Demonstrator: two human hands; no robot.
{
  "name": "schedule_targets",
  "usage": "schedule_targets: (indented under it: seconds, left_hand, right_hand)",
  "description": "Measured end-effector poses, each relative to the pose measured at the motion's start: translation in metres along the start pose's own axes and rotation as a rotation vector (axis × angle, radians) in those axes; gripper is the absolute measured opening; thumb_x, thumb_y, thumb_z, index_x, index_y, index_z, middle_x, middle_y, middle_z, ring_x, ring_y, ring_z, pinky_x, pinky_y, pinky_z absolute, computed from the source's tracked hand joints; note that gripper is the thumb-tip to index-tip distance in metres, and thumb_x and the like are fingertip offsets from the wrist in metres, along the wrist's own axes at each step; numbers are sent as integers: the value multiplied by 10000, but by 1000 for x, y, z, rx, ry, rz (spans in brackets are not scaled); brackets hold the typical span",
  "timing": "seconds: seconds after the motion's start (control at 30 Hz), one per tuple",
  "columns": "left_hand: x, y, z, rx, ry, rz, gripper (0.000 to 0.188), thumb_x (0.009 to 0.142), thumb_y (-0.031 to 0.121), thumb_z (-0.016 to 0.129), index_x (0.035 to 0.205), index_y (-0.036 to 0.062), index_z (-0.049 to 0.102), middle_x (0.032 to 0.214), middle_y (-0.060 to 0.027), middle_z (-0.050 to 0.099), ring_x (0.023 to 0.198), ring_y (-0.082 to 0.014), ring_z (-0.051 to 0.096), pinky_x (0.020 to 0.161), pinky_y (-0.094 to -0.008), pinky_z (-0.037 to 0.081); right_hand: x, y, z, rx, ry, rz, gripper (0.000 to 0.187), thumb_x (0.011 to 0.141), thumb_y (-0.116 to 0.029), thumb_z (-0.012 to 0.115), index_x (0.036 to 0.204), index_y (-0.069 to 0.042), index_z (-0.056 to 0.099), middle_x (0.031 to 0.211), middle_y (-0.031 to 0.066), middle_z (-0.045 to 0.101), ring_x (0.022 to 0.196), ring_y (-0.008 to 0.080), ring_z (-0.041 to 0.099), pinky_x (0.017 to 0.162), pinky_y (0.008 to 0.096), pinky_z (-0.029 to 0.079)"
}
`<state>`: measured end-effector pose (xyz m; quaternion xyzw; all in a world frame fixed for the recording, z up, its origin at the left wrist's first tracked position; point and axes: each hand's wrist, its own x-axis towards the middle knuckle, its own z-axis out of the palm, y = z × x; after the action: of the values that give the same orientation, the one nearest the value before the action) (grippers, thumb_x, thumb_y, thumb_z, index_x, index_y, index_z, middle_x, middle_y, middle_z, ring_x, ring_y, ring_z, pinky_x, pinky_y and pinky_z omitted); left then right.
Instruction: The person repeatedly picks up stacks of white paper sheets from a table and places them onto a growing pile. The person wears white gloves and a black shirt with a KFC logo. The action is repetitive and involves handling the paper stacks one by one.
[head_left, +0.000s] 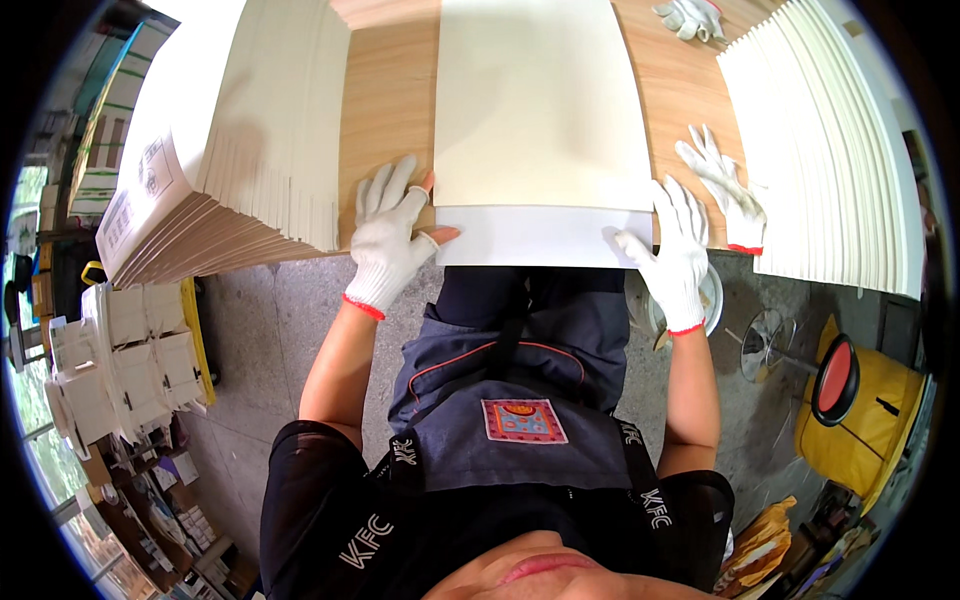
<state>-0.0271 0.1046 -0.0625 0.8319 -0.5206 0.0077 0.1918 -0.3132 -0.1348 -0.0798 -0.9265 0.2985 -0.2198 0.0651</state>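
A large cream sheet point(540, 110) lies flat on the wooden table point(385, 105) in front of me, with a white strip point(540, 235) along its near edge at the table's front. My left hand point(390, 235), in a white knitted glove with a red cuff, rests at the left side of the strip. Its fingers are stretched out, and bare tips of the thumb and a finger show. My right hand point(677, 245), gloved alike, lies at the strip's right end, fingers extended and thumb over the white surface. Neither hand grips anything.
A tall stack of folded cream sheets point(275, 130) stands at left, another stack point(825, 150) at right. Loose white gloves point(728, 190) lie beside my right hand, more gloves point(690, 18) farther back. Right of me are a red-seated stool point(836, 380) and a yellow bag point(875, 420).
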Motion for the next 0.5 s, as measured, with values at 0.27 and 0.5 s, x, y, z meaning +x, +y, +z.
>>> schedule_targets:
  seconds: [0.27, 0.5]
  left_hand:
    - [0, -1, 5, 60, -15, 28, 555, 721, 420, 819, 1092, 44, 649, 1491, -171, 454, 1386, -397, 377, 1153, -525, 267]
    - [1, 2, -3, 135, -2, 58, 624, 714, 404, 825, 1188, 52, 622, 1475, -162, 461, 1360, -388, 404, 1122, -496, 330]
  right_hand:
    - [-2, 1, 0, -1, 3, 30, 796, 767, -531, 759, 1361, -51, 536, 1434, 181, 506, 1344, 369, 439, 1164, 539, 264]
    - [-2, -1, 1, 17, 53, 50, 795, 735, -540, 779, 1339, -74, 556, 1409, 168, 526, 1325, 370, 453, 1160, 535, 275]
